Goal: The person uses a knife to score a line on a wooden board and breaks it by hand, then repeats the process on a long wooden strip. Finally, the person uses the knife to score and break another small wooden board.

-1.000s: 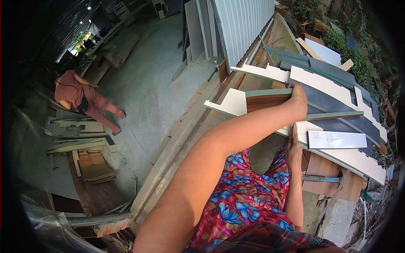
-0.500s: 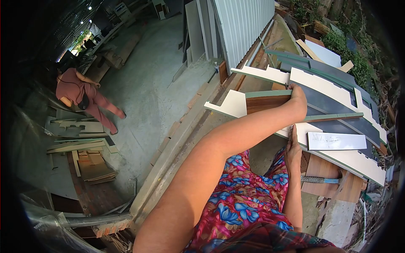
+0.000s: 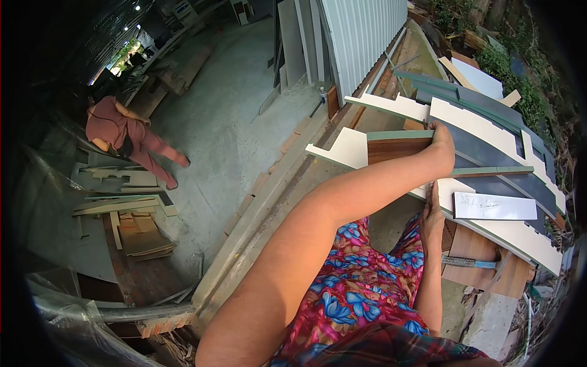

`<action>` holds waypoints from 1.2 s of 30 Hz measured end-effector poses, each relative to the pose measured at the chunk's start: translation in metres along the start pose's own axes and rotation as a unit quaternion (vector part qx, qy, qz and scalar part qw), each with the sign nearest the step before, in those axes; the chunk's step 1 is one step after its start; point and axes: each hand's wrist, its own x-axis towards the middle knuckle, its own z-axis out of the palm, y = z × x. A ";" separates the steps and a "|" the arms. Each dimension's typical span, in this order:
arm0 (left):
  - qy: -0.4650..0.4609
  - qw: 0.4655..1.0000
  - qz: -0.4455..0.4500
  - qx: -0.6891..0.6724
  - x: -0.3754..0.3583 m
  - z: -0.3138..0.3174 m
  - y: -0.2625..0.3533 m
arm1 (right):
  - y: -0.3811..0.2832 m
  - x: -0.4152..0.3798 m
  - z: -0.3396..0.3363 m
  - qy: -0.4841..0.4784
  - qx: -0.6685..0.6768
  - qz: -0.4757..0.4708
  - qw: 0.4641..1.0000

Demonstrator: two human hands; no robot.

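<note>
My left hand (image 3: 444, 148) is closed round the right end of a brown wood-grain board (image 3: 397, 149) with a green top edge. Just below it, my right hand (image 3: 433, 220) is upright at the edge of a cream panel (image 3: 480, 231), its fingers close together against it and partly hidden. A notched cream piece (image 3: 345, 148) adjoins the brown board on the left. On the stack, a small white board (image 3: 494, 207) lies right of my right hand. A narrow green-edged strip (image 3: 492, 172) crosses the dark panels (image 3: 471, 151).
A hammer (image 3: 469, 262) rests on wood-grain boards (image 3: 468, 244) below the stack. Corrugated metal sheeting (image 3: 367, 40) stands behind. At left, a person (image 3: 119, 131) bends near cut boards (image 3: 143, 235) on the concrete floor. A low concrete ledge (image 3: 244, 235) runs between.
The view has shifted slightly, so the panels and both hands appear a little farther right. Both hands keep the same places on the boards. The other person's arm and stance differ slightly.
</note>
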 end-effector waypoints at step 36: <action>0.251 0.951 0.006 -0.181 -0.036 -0.009 -0.026 | 0.002 0.000 0.003 0.009 -0.016 0.027 0.999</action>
